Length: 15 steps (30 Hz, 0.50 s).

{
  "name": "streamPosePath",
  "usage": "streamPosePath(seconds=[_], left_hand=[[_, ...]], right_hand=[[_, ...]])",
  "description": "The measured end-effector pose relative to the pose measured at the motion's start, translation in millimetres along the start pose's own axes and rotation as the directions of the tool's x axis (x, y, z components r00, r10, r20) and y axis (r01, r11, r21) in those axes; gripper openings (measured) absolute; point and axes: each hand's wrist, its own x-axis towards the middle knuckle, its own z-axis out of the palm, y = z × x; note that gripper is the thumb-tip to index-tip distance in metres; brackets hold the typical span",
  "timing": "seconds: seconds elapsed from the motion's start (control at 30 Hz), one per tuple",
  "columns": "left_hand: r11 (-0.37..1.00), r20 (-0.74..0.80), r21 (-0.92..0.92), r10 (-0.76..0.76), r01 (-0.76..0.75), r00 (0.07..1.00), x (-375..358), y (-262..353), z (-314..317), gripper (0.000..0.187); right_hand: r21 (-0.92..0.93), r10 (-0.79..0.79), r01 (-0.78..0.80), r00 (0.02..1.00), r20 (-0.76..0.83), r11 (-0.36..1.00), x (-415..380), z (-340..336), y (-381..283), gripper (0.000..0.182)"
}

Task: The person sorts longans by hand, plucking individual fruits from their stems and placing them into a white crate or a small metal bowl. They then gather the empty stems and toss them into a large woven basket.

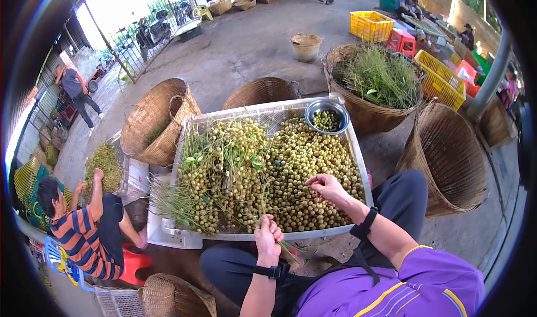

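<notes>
A white plastic tray rests in front of my knees. Its left half bears a heap of small round tan fruits on green stems, which look like longans. Loose fruits of the same kind fill the right half. At the tray's front edge, my left hand is closed around a few thin stems, whose ends poke out below it. My right hand hovers over the loose fruits with fingers pinched; what they hold, if anything, is hidden. A metal bowl with greener fruits sits in the far right corner.
Wicker baskets stand around the tray: one at the left, one behind, one full of bare stems, and one at the right. Someone in a striped shirt sits at left. Yellow crates lie farther back.
</notes>
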Motion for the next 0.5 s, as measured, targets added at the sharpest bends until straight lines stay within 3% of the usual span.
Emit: streamPosePath(seconds=[0.07, 0.13, 0.17, 0.2, 0.27, 0.33, 0.4, 0.5], left_hand=[[0.999, -0.006, -0.016, 0.040, -0.040, 0.999, 11.0, -6.6, -3.8, 0.023], [0.985, 0.018, -0.171, -0.026, 0.029, 0.999, 19.0, -12.3, -6.3, 0.033], [0.986, 0.057, -0.162, -0.036, 0.045, 0.998, 23.2, -18.4, -9.6, 0.041], [0.984, 0.064, -0.171, -0.039, 0.050, 0.997, 26.1, -22.4, -7.6, 0.041], [0.981, -0.116, -0.142, -0.152, 0.135, 0.982, 32.3, -29.2, -2.1, 0.043], [0.968, -0.086, -0.198, -0.176, 0.157, 0.981, 35.9, -32.6, -1.4, 0.038], [0.986, -0.085, -0.073, -0.153, 0.147, 0.985, 40.1, -34.4, 2.9, 0.038], [0.989, -0.046, 0.046, -0.140, 0.143, 0.989, 42.8, -38.9, 11.0, 0.040]], right_hand=[[-0.467, -0.122, 0.068, 0.989, -0.088, 0.882, 0.0, -5.1, -10.0, 0.021], [-0.619, -0.106, 0.107, 0.994, 0.038, 0.778, -0.8, -5.4, -11.0, 0.020], [-0.683, -0.196, 0.189, 0.978, 0.068, 0.706, -3.2, -3.1, -8.7, 0.019], [-0.737, -0.280, 0.263, 0.954, 0.104, 0.622, -7.0, 0.3, -6.3, 0.019], [-0.831, -0.342, 0.301, 0.929, 0.144, 0.467, -10.8, 6.4, -3.8, 0.015], [-0.862, -0.336, 0.297, 0.928, 0.160, 0.410, -9.3, 9.2, 0.0, 0.014], [-0.874, -0.329, 0.290, 0.930, 0.162, 0.390, -6.3, 11.5, 2.6, 0.016], [-0.932, -0.251, 0.256, 0.949, 0.191, 0.256, -2.6, 13.1, 3.0, 0.020]])
